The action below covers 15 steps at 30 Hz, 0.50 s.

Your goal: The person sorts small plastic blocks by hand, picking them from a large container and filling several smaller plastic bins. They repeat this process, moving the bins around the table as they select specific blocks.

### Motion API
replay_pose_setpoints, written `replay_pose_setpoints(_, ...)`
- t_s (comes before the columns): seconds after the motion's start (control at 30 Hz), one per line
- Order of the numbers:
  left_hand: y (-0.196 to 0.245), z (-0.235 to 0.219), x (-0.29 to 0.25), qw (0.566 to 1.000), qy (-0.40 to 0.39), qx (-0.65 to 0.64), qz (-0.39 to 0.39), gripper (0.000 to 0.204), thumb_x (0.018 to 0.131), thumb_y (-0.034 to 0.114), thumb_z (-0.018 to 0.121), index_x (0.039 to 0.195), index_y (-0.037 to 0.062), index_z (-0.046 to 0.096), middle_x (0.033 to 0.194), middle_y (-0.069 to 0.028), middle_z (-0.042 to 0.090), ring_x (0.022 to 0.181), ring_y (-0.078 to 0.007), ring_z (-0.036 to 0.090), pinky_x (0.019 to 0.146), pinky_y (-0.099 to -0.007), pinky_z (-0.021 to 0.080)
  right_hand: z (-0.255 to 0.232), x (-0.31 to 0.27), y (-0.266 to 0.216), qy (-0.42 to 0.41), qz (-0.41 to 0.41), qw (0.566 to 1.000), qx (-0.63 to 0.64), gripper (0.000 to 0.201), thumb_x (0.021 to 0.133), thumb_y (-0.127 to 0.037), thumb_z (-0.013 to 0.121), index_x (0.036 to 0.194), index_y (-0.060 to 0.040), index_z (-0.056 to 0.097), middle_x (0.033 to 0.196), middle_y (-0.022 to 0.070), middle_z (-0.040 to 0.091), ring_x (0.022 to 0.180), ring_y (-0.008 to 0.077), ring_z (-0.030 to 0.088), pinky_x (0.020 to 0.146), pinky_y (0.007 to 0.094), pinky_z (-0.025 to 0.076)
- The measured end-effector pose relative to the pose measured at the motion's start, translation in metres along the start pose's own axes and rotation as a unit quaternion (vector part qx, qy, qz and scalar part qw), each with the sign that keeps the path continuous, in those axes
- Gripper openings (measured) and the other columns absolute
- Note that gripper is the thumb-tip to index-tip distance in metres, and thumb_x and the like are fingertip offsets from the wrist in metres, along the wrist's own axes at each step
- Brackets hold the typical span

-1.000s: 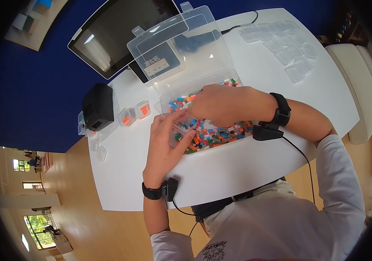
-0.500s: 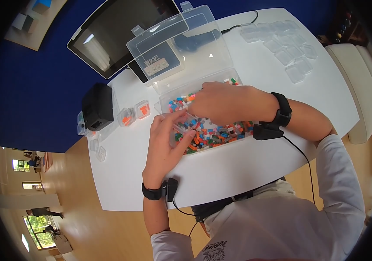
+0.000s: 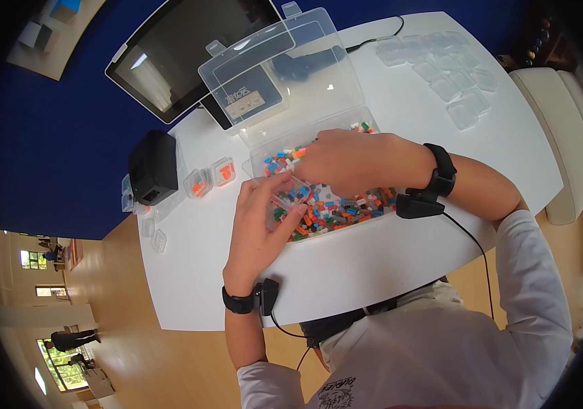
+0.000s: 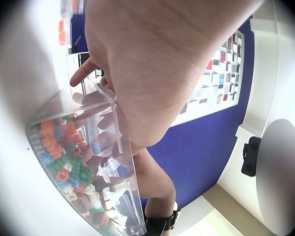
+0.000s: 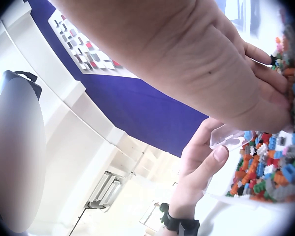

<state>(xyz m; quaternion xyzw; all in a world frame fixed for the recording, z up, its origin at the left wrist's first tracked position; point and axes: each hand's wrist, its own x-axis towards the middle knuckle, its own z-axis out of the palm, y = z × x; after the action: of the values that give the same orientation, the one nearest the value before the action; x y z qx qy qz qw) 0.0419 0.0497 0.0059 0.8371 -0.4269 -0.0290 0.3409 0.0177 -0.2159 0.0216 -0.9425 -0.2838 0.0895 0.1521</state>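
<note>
A clear plastic case (image 3: 259,236) lies open on the white table, its bottom spread with small coloured bricks (image 3: 346,213). At its left end the left hand (image 3: 259,221) pinches a small clear box (image 3: 290,194) between thumb and fingers, held over the bricks. In the right wrist view a little blue shows in that small box (image 5: 231,136). The right hand (image 3: 351,163) reaches down into the middle of the case, fingers bent among the bricks (image 5: 273,164); whether they pinch a brick is hidden in the head view.
Two small boxes with orange pieces (image 3: 223,172) stand left of the case, near a black device (image 3: 154,168). Behind are the case's raised lid (image 3: 332,88) and a dark screen (image 3: 169,61). Many clear small boxes (image 3: 452,82) lie at the far right. A person (image 3: 73,339) stands in the background.
The small clear box tilted slightly in the left hand; both hands otherwise stay nearly in place. In the background, a person has come into view near the window.
</note>
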Motion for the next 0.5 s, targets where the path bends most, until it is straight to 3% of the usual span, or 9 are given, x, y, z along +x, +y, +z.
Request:
replay_pose_setpoints(0.13,0.0023,-0.0004,-0.0005,1.000,-0.005,-0.016,-0.020,0.057,0.100,0.016,0.087,0.154,0.0053,0.070,0.132,-0.0124,0.081,0.129,-0.0309,0.065,0.117,-0.0445,0.049,0.0033,0.0021,0.0027,-0.001,-0.010,1.000,-0.005,0.019,0.076,0.006,0.078,0.094,0.0010,0.073,0.088,0.0188,0.077,0.084,0.0419,0.072,0.084,0.0472,0.057)
replay_pose_setpoints(0.27,0.0039,-0.0006,-0.0005,0.999,-0.005,-0.016,-0.029,0.057,0.100,0.016,0.087,0.153,0.0055,0.071,0.132,-0.0127,0.081,0.128,-0.0308,0.065,0.117,-0.0445,0.049,0.0086,0.0007,0.0053,0.036,-0.029,0.999,-0.002,0.016,0.075,0.004,0.078,0.089,0.0014,0.070,0.081,0.0187,0.074,0.076,0.0432,0.070,0.082,0.0473,0.056)
replay_pose_setpoints(0.5,0.0004,-0.0003,-0.0010,1.000,-0.006,-0.006,-0.014,0.058,0.100,0.018,0.087,0.154,0.0037,0.070,0.133,-0.0139,0.080,0.126,-0.0320,0.064,0.114,-0.0444,0.051,0.0085,0.0048,0.0054,0.013,-0.031,0.999,-0.017,0.013,0.075,0.003,0.076,0.086,-0.0001,0.069,0.077,0.0171,0.071,0.073,0.0410,0.069,0.084,0.0451,0.055)
